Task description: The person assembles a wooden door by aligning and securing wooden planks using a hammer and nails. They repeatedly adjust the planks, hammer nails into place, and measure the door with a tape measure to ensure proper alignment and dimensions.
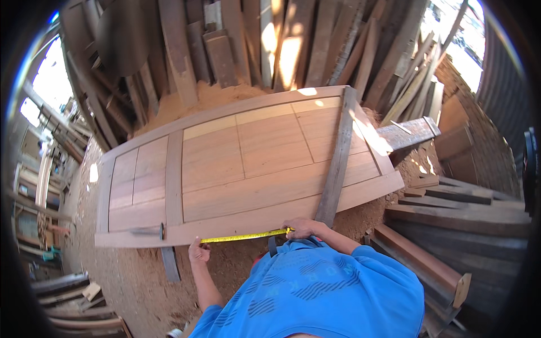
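A large panelled wooden door (248,163) lies flat in front of me over sawdust. A yellow measuring tape (243,237) is stretched along its near edge. My left hand (198,251) pinches the tape's left end against the door edge. My right hand (301,227) holds the tape's other end down near a dark plank (337,160) that lies across the door's right part. A dark metal bar (147,230) rests on the door's near left edge.
Planks and boards (270,39) lean in a stack behind the door. Sawdust (135,281) covers the ground. Stacked timber (451,225) lies at my right, more boards (73,304) at the lower left. A brick wall (479,129) stands at the right.
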The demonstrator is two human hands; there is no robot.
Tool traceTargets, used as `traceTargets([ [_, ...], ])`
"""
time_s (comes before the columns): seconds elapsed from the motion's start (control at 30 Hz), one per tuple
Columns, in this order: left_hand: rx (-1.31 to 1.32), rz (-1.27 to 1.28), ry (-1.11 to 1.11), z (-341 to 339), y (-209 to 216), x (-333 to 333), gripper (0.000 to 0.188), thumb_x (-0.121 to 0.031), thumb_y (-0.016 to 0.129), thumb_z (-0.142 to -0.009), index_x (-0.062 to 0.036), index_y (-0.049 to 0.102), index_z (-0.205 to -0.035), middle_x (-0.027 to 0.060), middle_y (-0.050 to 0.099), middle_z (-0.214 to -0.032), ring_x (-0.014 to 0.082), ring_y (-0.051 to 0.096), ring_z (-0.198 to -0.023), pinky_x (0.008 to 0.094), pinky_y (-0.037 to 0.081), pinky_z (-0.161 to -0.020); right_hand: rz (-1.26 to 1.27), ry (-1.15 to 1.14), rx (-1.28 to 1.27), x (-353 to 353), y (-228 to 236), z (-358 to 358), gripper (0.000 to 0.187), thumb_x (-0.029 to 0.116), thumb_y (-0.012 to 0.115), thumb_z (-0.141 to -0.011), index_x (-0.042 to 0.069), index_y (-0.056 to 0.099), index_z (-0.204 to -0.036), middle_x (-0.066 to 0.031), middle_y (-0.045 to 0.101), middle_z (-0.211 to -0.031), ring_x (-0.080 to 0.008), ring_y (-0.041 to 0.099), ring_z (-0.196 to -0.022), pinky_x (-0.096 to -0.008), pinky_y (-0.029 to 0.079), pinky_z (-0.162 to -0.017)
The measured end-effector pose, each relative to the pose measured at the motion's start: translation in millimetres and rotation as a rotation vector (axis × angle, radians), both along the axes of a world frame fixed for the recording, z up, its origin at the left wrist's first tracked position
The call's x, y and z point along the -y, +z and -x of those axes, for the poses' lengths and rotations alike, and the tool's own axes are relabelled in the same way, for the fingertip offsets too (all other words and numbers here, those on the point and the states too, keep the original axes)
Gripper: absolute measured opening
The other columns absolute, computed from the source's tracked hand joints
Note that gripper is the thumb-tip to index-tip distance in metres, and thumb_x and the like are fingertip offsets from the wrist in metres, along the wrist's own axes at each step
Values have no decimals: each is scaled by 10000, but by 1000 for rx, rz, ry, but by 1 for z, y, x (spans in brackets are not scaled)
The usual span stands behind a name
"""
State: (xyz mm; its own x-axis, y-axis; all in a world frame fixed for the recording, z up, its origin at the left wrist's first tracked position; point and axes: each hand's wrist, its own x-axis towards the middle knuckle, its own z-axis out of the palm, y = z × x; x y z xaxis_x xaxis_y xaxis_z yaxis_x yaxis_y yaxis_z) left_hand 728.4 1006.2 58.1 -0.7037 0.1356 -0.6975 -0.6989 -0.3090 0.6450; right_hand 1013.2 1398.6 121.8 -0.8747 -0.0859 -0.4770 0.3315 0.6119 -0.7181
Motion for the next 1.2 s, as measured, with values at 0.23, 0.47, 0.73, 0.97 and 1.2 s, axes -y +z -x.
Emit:
traceTargets([
  [0.23, 60, -157, -118, 10, 4, -117, 430, -449, 711, -869, -69, 548, -988, 48, 560, -857, 196, 542, -728, 359, 476, -686, 124, -324, -42, -5, -13, -28, 460, 383, 618, -870, 84, 608, -1218, -179, 662, -1115, -345, 623, -1047, -426, 484, -900],
  [0.47, 95, -299, -864, -122, 28, -249, 396, -387, 594, -959, -101, 497, -1215, 93, 623, -1027, 209, 626, -854, 378, 521, -709, 54, -574, -3, -17, 10, -12, 491, 443, 631, -877, 50, 609, -1171, -183, 676, -1011, -320, 647, -963, -410, 503, -838],
  [0.73, 150, -397, -864, -164, 27, -300, 393, -396, 498, -1010, -39, 622, -1121, 121, 674, -925, 218, 660, -768, 388, 581, -701, 22, -389, -402, -8, -24, 0, 523, 440, 626, -902, 35, 557, -1225, -224, 602, -1205, -368, 601, -1082, -422, 476, -943],
  [0.97, 432, -514, -626, -163, -4, -265, 328, -314, 447, -1016, -27, 553, -896, 159, 625, -818, 276, 622, -728, 453, 567, -721, -13, -367, -203, -75, 188, -15, 476, 367, 602, -933, 19, 596, -1258, -158, 647, -1134, -250, 609, -1058, -375, 512, -852],
  [1.2, 204, -247, -671, -170, -19, -221, 248, -247, 442, -1004, -49, 563, -918, 136, 661, -879, 222, 655, -691, 372, 576, -591, -55, 397, -1301, -35, 492, -89, 326, 232, 561, -826, 5, 685, -1025, -143, 694, -919, -255, 664, -840, -345, 524, -760],
])
